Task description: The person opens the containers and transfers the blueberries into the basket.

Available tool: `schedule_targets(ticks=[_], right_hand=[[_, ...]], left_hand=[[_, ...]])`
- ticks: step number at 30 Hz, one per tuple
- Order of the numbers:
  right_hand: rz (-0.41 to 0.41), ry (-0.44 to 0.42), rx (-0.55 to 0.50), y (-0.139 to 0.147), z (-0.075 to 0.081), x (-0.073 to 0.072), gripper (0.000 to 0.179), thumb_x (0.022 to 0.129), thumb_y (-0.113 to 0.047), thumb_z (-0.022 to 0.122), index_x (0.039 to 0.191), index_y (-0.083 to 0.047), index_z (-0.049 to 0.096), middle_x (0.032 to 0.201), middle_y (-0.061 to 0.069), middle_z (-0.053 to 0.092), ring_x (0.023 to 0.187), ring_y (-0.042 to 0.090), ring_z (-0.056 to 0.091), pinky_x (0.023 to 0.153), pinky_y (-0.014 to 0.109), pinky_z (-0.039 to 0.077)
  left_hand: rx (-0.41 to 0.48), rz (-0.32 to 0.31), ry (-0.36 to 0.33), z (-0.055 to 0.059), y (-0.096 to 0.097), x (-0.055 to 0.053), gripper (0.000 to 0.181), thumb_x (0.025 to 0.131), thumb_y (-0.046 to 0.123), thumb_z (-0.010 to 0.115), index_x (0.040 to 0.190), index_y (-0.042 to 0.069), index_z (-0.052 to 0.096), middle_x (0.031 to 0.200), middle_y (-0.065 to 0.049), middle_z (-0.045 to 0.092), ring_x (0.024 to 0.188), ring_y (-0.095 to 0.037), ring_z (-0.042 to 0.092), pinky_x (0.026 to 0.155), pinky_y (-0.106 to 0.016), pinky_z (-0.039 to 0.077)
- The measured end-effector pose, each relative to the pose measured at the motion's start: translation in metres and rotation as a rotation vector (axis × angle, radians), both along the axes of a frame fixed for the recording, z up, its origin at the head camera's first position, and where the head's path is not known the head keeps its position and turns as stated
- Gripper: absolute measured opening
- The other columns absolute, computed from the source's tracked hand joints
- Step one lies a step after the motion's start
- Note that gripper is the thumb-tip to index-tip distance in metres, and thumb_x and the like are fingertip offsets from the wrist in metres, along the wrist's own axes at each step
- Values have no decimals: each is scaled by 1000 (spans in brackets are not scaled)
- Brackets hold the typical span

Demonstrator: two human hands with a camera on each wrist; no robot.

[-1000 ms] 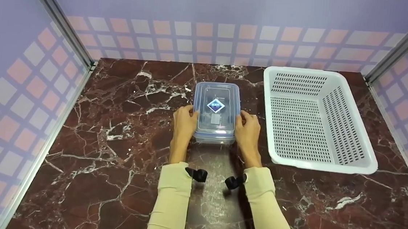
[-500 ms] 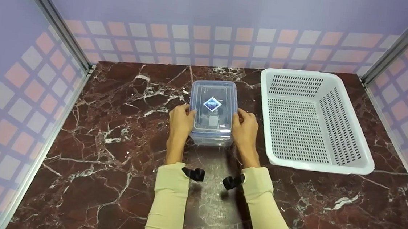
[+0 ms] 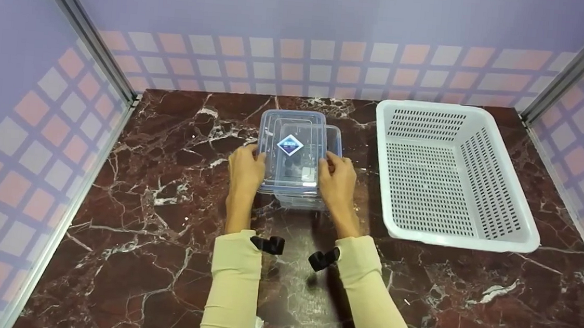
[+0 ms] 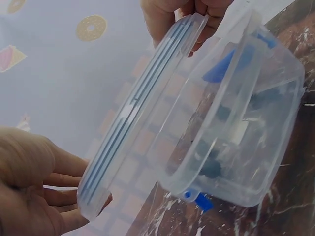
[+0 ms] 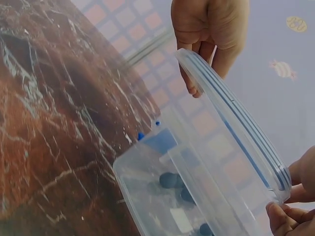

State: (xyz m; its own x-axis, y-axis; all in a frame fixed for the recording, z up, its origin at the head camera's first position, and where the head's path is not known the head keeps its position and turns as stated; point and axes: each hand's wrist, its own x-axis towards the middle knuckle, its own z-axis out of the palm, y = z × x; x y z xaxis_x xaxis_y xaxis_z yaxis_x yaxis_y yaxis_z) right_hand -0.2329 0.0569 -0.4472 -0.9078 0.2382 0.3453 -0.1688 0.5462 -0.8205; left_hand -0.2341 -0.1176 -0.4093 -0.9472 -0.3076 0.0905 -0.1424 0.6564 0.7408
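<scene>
A clear lid with a bluish rim and a diamond-shaped blue label is raised off its clear plastic food container, shifted to the left of it. My left hand pinches the lid's left edge and my right hand its right edge. In the left wrist view a gap separates the lid from the container, which stands on the table. Dark round things, a pale patch and something blue show through the container wall; their kind is unclear. A small blue tab sticks out at the container's rim.
A white perforated plastic basket stands to the right of the container on the dark marbled table. Purple checkered walls enclose the back and both sides. Black straps sit at the wrists.
The lid was lying on the container a second ago. Both hands have lifted it and carried it to the left, uncovering the container's right rim. The basket stays in place.
</scene>
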Motion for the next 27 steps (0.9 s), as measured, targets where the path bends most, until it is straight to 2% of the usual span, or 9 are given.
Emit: schedule_targets(ticks=[7, 14, 18, 20, 27], right_hand=[[87, -48, -16, -17, 2, 1, 33, 90, -12, 60, 117, 7, 63, 98, 21, 62, 86, 30, 64, 80, 38, 52], [171, -35, 8, -36, 1, 4, 37, 88, -12, 62, 119, 9, 61, 99, 25, 60, 86, 35, 63, 81, 42, 51], [213, -84, 7, -49, 3, 6, 42, 89, -13, 63, 125, 8, 57, 105, 24, 59, 88, 32, 64, 80, 37, 53], [232, -104, 19, -55, 3, 7, 45, 89, -14, 63, 127, 8, 55, 107, 23, 58, 88, 29, 64, 80, 34, 54], [274, -161, 123, -75, 7, 11, 49, 91, -19, 62, 130, 7, 52, 114, 20, 58, 94, 27, 59, 88, 37, 50]], left_hand=[[-23, 28, -35, 4, -16, 3, 32, 91, 11, 59, 120, 0, 64, 118, -21, 65, 114, -35, 59, 101, -43, 43], [-23, 82, -51, 4, -35, 6, 29, 91, 8, 56, 116, -2, 65, 118, -23, 64, 114, -38, 58, 100, -46, 42], [-39, 100, -55, 3, -45, 8, 29, 90, 5, 54, 115, -2, 65, 116, -24, 64, 114, -39, 58, 101, -46, 42], [-47, 107, -62, 1, -50, 8, 29, 89, 4, 53, 116, -3, 64, 116, -25, 64, 114, -40, 57, 101, -46, 41], [-85, 126, -85, -2, -68, 10, 35, 86, 2, 50, 117, -4, 63, 117, -27, 63, 114, -43, 56, 100, -48, 42]])
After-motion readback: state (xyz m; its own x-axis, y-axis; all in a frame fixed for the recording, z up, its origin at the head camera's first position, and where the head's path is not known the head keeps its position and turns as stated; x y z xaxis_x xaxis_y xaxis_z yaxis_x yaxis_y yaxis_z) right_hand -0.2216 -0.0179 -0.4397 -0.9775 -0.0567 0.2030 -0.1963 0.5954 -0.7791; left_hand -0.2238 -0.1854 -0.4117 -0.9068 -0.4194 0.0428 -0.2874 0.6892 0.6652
